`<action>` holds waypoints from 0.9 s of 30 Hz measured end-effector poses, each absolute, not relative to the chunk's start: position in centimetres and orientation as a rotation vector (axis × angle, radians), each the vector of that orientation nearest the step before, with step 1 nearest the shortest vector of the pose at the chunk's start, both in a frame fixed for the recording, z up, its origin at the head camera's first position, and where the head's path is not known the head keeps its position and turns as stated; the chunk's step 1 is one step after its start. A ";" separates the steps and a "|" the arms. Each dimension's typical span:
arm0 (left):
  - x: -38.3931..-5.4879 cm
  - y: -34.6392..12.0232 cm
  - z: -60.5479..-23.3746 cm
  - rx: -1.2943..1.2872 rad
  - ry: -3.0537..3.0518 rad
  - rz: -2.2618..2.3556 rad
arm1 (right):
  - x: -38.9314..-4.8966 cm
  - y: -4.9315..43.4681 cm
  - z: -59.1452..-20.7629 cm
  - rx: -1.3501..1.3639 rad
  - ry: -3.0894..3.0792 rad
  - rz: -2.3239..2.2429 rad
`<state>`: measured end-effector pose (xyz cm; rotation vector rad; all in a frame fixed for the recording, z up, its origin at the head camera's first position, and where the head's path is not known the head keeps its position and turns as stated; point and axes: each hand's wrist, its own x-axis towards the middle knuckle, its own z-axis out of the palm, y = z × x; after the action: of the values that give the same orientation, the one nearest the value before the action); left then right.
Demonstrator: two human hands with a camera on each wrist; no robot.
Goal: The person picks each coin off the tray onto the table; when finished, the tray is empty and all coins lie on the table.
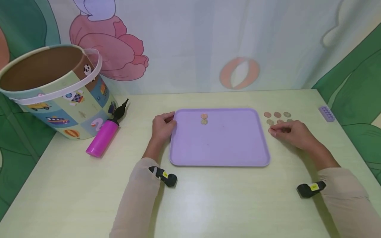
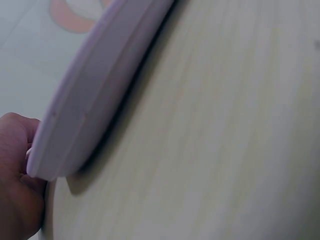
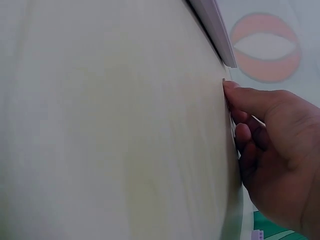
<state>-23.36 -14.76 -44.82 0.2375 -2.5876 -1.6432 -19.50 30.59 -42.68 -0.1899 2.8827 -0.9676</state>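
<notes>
My left hand [image 1: 163, 128] holds the left edge of a lilac tray [image 1: 232, 145], thumb at the rim; the left wrist view shows the hand [image 2: 17, 180] against the tray's corner [image 2: 65, 140]. On the tray, a copper coin [image 1: 204, 116] lies just behind a paler coin [image 1: 203, 122]. To the right of the tray, my right hand [image 1: 293, 134] pinches a coin [image 3: 223, 84] between thumb and fingertips, low over the table. Several copper and silvery coins [image 1: 277, 114] lie in rows just beyond that hand, some partly covered by it.
A large patterned bucket [image 1: 68, 109] with a white handle stands at the back left. Beside it lies a magenta hand pump [image 1: 103, 138] with a black nozzle. A small purple studded block [image 1: 326, 113] is near the table's right edge. A printed curtain [image 1: 190, 46] hangs behind.
</notes>
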 end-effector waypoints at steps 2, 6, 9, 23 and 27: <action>-23.3 -14.8 -44.8 0.237 -2.592 -1.643 | -19.6 30.7 -42.7 -0.182 2.871 -0.966; -23.3 -14.8 -44.8 0.232 -2.596 -1.639 | -19.6 31.0 -42.8 -0.199 2.875 -0.967; -23.3 -14.8 -44.8 0.221 -2.588 -1.639 | -19.7 31.1 -42.9 -0.230 2.888 -0.985; -23.4 -14.9 -44.8 0.219 -2.586 -1.638 | -19.8 30.4 -41.6 -0.304 2.887 -1.084; -23.4 -15.0 -44.9 0.214 -2.586 -1.633 | -19.9 29.4 -40.7 -0.314 2.847 -1.228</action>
<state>-23.41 -14.95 -44.90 0.2140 -2.5861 -1.6333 -19.90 29.42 -40.65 -0.3138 2.8475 -1.2281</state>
